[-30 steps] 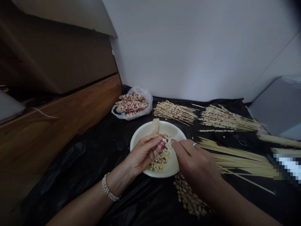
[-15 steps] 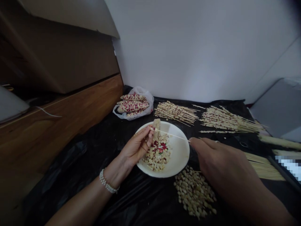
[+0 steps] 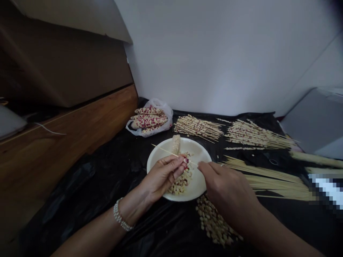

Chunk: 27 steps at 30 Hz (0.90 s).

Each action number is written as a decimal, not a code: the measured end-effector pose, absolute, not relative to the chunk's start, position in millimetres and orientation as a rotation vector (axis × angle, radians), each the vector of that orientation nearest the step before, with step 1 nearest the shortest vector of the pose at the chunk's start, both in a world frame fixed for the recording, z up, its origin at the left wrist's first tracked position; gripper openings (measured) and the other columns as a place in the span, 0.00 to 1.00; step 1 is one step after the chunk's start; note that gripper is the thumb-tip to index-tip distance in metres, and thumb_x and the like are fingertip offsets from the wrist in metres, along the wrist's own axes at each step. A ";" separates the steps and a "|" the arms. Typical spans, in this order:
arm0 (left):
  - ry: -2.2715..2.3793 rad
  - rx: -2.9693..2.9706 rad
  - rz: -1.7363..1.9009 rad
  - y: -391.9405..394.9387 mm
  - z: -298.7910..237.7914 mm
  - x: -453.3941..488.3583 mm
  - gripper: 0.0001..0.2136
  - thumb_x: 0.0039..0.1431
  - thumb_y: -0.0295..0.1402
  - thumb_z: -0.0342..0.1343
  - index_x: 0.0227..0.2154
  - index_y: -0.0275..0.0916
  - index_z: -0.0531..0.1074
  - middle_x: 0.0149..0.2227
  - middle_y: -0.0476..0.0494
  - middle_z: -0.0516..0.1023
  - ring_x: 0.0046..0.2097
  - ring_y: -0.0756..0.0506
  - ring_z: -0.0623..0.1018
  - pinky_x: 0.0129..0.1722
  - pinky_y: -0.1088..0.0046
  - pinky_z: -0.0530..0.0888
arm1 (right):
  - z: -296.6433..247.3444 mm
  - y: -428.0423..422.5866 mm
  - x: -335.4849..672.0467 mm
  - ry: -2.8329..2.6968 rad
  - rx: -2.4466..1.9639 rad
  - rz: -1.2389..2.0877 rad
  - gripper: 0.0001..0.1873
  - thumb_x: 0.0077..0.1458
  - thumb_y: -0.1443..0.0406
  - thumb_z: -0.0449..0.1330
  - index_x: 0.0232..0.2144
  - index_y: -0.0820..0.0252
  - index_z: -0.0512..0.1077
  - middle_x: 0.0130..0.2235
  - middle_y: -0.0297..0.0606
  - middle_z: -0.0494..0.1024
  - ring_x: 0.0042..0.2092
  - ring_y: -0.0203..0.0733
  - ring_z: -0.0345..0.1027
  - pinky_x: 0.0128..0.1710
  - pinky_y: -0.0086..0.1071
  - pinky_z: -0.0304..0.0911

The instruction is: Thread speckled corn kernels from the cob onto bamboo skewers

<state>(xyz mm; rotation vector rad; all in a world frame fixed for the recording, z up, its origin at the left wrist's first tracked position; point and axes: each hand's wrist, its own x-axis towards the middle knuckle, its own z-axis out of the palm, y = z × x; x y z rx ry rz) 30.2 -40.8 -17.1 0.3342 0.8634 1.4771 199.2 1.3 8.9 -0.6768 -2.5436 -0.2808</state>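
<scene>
A thin bamboo skewer slants over the white bowl. My right hand is closed on its near right end. My left hand pinches red and white corn kernels around the skewer, whose pointed tip sticks out past the fingers to the upper left. Loose pale kernels lie in the bowl, partly hidden under my left hand. A bare corncob leans inside the far rim.
Speckled corn ears sit in a plastic bag. Behind the bowl lie two bunches of kernel-laden skewers. Plain skewers lie right, a kernel pile in front. Black plastic sheet covers the surface.
My right hand has moved left, toward my left hand. The skewer's pointed end now extends beyond my left fingers, which have shifted right and slightly down over the bowl.
</scene>
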 end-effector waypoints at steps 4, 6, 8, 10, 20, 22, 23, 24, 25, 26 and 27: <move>0.892 0.346 1.437 -42.7 -15.5 33.6 0.02 0.50 0.22 0.63 0.28 0.30 0.77 0.29 0.44 0.79 0.31 0.54 0.78 0.34 0.86 0.75 | 2.5 0.5 195.9 -2.524 -0.650 -0.241 0.10 0.49 0.77 0.50 0.29 0.59 0.65 0.25 0.33 0.69 0.24 0.37 0.62 0.24 0.31 0.48; 0.893 0.362 1.429 -42.9 -14.1 31.6 0.02 0.50 0.22 0.63 0.28 0.31 0.77 0.29 0.44 0.80 0.32 0.54 0.78 0.36 0.85 0.75 | 3.1 3.7 196.7 -2.565 -0.656 -0.148 0.10 0.50 0.76 0.49 0.29 0.59 0.65 0.25 0.34 0.70 0.24 0.36 0.62 0.24 0.31 0.49; 0.897 0.417 1.406 -42.7 -12.4 27.5 0.04 0.52 0.24 0.62 0.32 0.31 0.78 0.33 0.42 0.81 0.34 0.54 0.79 0.38 0.84 0.74 | 6.8 10.5 200.4 -2.613 -0.680 -0.017 0.09 0.53 0.75 0.48 0.30 0.59 0.66 0.27 0.35 0.71 0.27 0.36 0.63 0.25 0.30 0.50; 0.948 0.527 1.390 -42.1 -10.3 22.8 0.10 0.53 0.26 0.61 0.39 0.33 0.77 0.36 0.41 0.81 0.36 0.52 0.79 0.41 0.80 0.74 | 12.2 19.4 206.7 -2.602 -0.728 0.028 0.10 0.56 0.73 0.47 0.31 0.60 0.67 0.29 0.36 0.72 0.30 0.36 0.65 0.27 0.30 0.52; 1.319 1.714 1.009 -51.6 0.2 27.0 0.12 0.55 0.33 0.59 0.43 0.45 0.78 0.49 0.40 0.77 0.53 0.41 0.73 0.57 0.66 0.61 | 23.4 31.9 220.1 -2.451 -0.782 -0.237 0.12 0.61 0.68 0.48 0.38 0.61 0.71 0.31 0.38 0.75 0.33 0.38 0.68 0.29 0.30 0.56; 1.374 1.884 0.863 -56.4 -1.0 29.4 0.19 0.51 0.39 0.62 0.48 0.46 0.75 0.53 0.39 0.74 0.55 0.37 0.72 0.56 0.62 0.61 | 23.3 31.0 219.9 -2.449 -0.779 -0.248 0.12 0.61 0.68 0.48 0.40 0.61 0.71 0.31 0.38 0.76 0.33 0.38 0.69 0.30 0.30 0.57; 1.407 1.947 0.810 -58.1 -2.3 30.7 0.22 0.49 0.41 0.63 0.49 0.46 0.74 0.53 0.38 0.74 0.54 0.35 0.71 0.56 0.61 0.62 | 23.5 30.7 220.0 -2.452 -0.779 -0.253 0.13 0.61 0.68 0.48 0.41 0.61 0.71 0.31 0.38 0.76 0.34 0.38 0.69 0.30 0.29 0.57; 1.441 2.002 0.756 -59.3 -3.9 32.2 0.23 0.47 0.43 0.64 0.48 0.45 0.74 0.52 0.37 0.75 0.53 0.34 0.72 0.54 0.59 0.63 | 23.7 30.5 220.1 -2.458 -0.780 -0.254 0.13 0.61 0.68 0.47 0.42 0.61 0.71 0.31 0.38 0.76 0.34 0.38 0.69 0.30 0.29 0.57; 1.480 2.055 0.689 -60.0 -5.6 33.8 0.23 0.46 0.45 0.63 0.46 0.43 0.75 0.49 0.36 0.76 0.51 0.34 0.73 0.52 0.58 0.65 | 24.1 30.2 220.3 -2.466 -0.786 -0.255 0.13 0.61 0.68 0.47 0.42 0.61 0.71 0.31 0.38 0.76 0.35 0.38 0.70 0.30 0.29 0.57; 1.524 2.109 0.600 -60.1 -7.2 35.5 0.21 0.48 0.47 0.62 0.42 0.41 0.76 0.46 0.35 0.77 0.48 0.34 0.74 0.50 0.57 0.66 | 24.6 30.0 220.4 -2.474 -0.798 -0.256 0.14 0.61 0.68 0.47 0.42 0.60 0.71 0.31 0.38 0.76 0.34 0.38 0.70 0.30 0.29 0.57; 1.567 2.164 0.490 -59.9 -8.6 37.2 0.20 0.50 0.48 0.59 0.39 0.39 0.76 0.43 0.35 0.77 0.45 0.35 0.75 0.47 0.57 0.68 | 25.1 29.7 220.4 -2.483 -0.812 -0.255 0.13 0.61 0.67 0.47 0.42 0.60 0.71 0.31 0.38 0.76 0.34 0.38 0.70 0.30 0.29 0.57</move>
